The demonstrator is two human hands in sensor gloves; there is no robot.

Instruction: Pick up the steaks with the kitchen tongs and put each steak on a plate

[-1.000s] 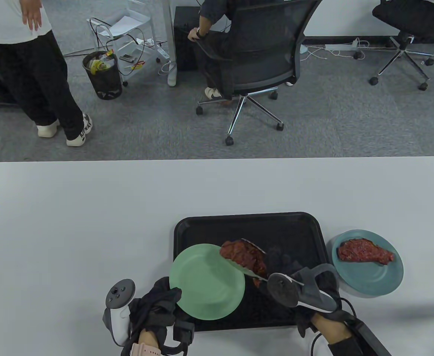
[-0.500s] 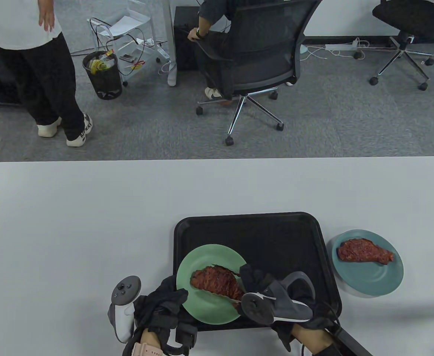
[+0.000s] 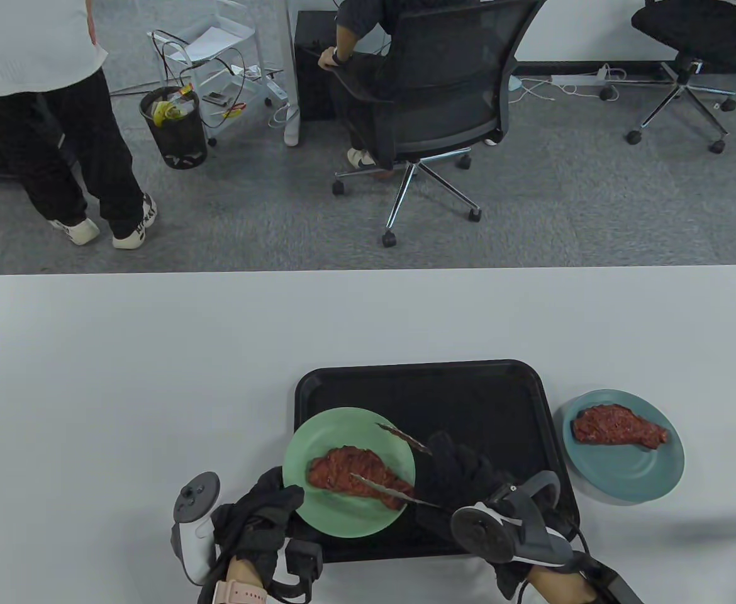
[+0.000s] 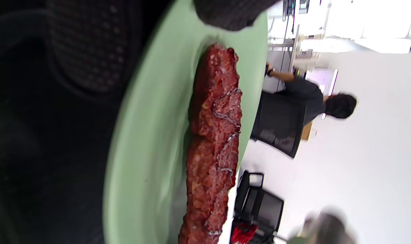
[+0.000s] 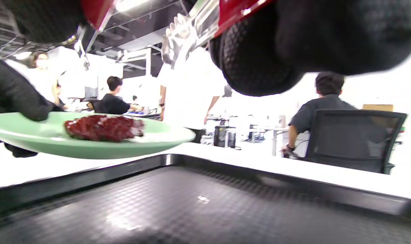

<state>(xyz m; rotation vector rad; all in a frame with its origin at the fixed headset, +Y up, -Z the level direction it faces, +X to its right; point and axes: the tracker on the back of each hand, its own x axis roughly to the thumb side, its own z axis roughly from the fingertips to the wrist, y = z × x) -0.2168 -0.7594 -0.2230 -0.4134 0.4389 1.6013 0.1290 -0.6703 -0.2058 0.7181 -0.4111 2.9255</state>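
Holding the green plate [image 3: 343,440] by its near-left rim, my left hand [image 3: 261,522] has its fingers curled over the edge, and the right wrist view shows the plate lifted clear above the black tray [image 3: 487,390]. One steak [image 3: 355,472] lies flat across the middle of that plate. My right hand [image 3: 462,484] has its grip closed round the red handles of the kitchen tongs [image 3: 399,465]; the two metal arms are spread apart, one passing over the near end of the steak, the other reaching past the plate's far-right rim, and neither is pinching the meat. A second steak [image 3: 619,428] rests on the blue plate [image 3: 638,478], which sits on the worktop [image 3: 122,377] just beside the tray's right edge.
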